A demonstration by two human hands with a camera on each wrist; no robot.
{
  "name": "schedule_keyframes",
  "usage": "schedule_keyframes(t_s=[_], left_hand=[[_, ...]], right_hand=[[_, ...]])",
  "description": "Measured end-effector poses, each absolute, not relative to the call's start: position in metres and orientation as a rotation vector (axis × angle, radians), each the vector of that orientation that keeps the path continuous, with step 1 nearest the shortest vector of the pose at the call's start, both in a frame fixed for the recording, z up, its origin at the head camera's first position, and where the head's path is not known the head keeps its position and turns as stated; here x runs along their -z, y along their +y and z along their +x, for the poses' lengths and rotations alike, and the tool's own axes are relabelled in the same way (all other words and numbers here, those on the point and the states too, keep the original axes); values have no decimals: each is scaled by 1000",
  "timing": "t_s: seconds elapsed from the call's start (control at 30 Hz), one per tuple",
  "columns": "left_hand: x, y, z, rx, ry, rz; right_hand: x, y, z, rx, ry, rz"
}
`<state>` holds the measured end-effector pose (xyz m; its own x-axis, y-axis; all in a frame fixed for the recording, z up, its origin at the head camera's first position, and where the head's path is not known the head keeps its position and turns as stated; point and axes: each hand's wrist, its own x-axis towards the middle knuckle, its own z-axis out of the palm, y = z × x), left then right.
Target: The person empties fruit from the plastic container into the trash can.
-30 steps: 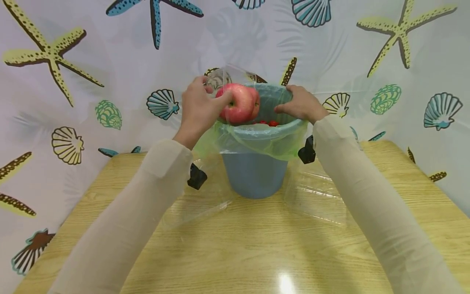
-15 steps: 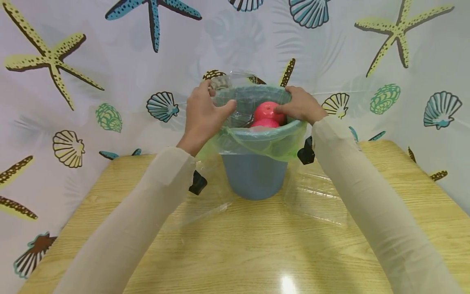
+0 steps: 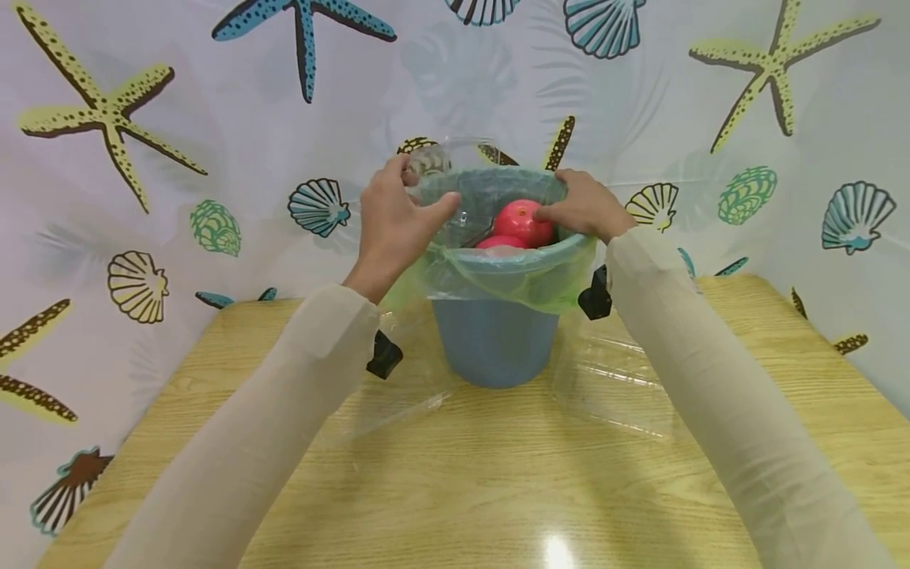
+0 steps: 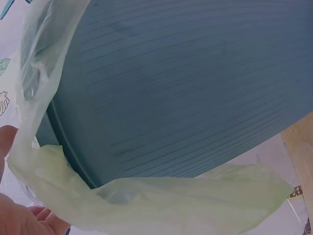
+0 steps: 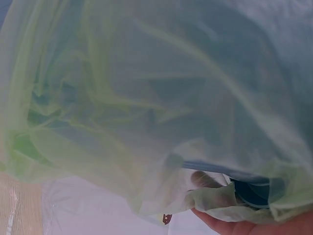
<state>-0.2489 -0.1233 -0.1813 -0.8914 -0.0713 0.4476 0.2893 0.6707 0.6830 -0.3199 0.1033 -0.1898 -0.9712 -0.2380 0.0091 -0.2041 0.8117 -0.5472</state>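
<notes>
A blue bucket (image 3: 490, 340) stands on the table, lined with a thin green plastic bag (image 3: 526, 286) folded over its rim. Inside lie a red apple (image 3: 522, 221) and another red fruit (image 3: 502, 242), partly hidden by the front rim. With fingers and thumb spread around it, my left hand (image 3: 398, 217) holds a clear plastic box (image 3: 462, 207) tilted over the bucket's mouth. Its outline is faint. My right hand (image 3: 586, 204) grips the far right rim through the bag, thumb inside beside the apple. Bag and bucket wall fill most of both wrist views.
Clear plastic boxes lie on the wooden table (image 3: 455, 474), one clear box (image 3: 618, 383) right of the bucket and another clear box (image 3: 398, 403) left of it. A patterned cloth (image 3: 462, 87) hangs close behind the bucket.
The apples have dropped from the clear box into the bucket and settled slightly, covering the small red things seen there earlier. My left hand has shifted slightly; the right hand has stayed on the rim.
</notes>
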Motion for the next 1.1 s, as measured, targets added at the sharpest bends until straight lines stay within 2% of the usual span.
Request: schedule_keyframes(t_s=[0.47, 0.83, 1.1], left_hand=[[166, -139, -240, 1182, -2324, -141], [159, -166, -232, 1325, -2280, 5], [157, -193, -224, 1669, -2145, 108]], right_hand=[[190, 101, -319, 867, 2936, -356], [191, 101, -318, 869, 2936, -356], [190, 100, -318, 893, 2928, -354]])
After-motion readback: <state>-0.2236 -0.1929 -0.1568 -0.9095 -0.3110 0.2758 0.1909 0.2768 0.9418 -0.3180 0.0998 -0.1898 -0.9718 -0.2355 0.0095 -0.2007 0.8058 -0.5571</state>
